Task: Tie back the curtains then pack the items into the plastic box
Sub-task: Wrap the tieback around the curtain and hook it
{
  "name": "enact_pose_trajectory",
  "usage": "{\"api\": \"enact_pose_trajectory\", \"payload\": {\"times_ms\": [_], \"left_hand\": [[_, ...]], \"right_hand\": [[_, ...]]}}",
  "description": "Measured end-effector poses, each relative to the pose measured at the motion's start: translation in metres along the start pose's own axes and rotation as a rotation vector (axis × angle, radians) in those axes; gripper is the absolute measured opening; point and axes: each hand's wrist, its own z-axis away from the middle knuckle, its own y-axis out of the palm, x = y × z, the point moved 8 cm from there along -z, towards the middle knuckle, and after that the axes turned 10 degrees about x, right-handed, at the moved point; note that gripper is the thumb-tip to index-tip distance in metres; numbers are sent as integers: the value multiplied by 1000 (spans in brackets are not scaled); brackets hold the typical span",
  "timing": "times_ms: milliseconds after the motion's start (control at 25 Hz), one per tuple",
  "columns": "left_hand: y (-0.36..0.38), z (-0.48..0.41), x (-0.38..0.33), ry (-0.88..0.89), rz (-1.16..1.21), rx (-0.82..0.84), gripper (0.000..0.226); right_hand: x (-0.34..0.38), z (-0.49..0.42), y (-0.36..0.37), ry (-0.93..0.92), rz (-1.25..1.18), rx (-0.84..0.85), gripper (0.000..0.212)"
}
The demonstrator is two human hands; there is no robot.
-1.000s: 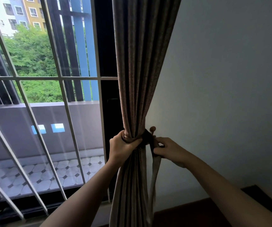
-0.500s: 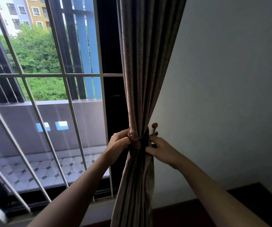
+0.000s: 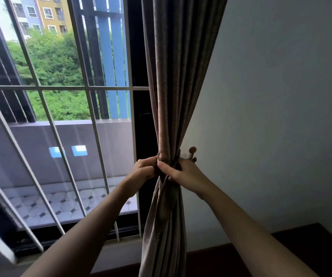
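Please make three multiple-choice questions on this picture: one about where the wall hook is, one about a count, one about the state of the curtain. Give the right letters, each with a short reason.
1. Where is the hook?
A) on the window frame
B) on the wall, just right of the curtain
C) on the floor

2. How many small blue openings show in the balcony wall?
A) two
B) four
C) none

3. How is the curtain?
A) spread over the window
B) lying on the floor
C) gathered, with a tie-back round it

Answers:
1 B: its round knobs stand out just above the right hand.
2 A: the two sit side by side.
3 C: the left hand and right hand grip the tie-back at the narrow waist.
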Motion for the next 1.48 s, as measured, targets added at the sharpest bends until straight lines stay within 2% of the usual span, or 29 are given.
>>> {"api": "enact_pose_trajectory", "payload": {"times_ms": [80, 200, 320, 400, 520, 640, 760, 840, 920, 960, 1040, 1120, 1240, 1320, 1480], "left_hand": [[2, 6, -1, -23, -42, 60, 65], [6, 12, 5, 5, -149, 18, 81], [-12, 16, 10, 1, -371, -216, 71], [-21, 14, 10, 18, -523, -221, 60], [-23, 10, 7, 62, -390, -118, 50], [-24, 6, 2, 0, -246, -54, 54], [-22, 2, 0, -51, -223, 84, 55], [-20, 1, -8, -85, -303, 160, 44], [-18, 1, -17, -100, -421, 176, 40], [-16, 1, -20, -98, -457, 174, 36], [-12, 2, -20, -132, -449, 171, 21], [-12, 4, -25, -134, -512, 168, 20], [-15, 6, -49, -32, -901, 163, 22], [-11, 11, -63, 58, -1039, 189, 23], [-10, 15, -72, 88, -1066, 227, 19]], "right_hand": [[9, -4, -2, 73, 142, -28, 56], [12, -10, -5, 213, 43, -15, 41], [4, -10, -6, 317, -197, 16, 20], [0, -13, -12, 255, -193, 46, 16], [-4, -11, -25, 227, -168, 21, 21], [0, -13, -31, 120, 105, 4, 8], [-3, -7, -32, 95, 106, -67, 36], [0, -5, -32, 74, 96, -120, 61], [10, -8, -35, 57, 126, -184, 84], [17, -12, -35, 62, 199, -208, 88], [28, -19, -37, 101, 346, -253, 82], [33, -23, -39, 121, 363, -258, 62], [28, -29, -42, 119, 301, -184, 38], [26, -29, -43, 100, 237, -158, 35], [21, -28, -48, 70, 177, -168, 38]]}}
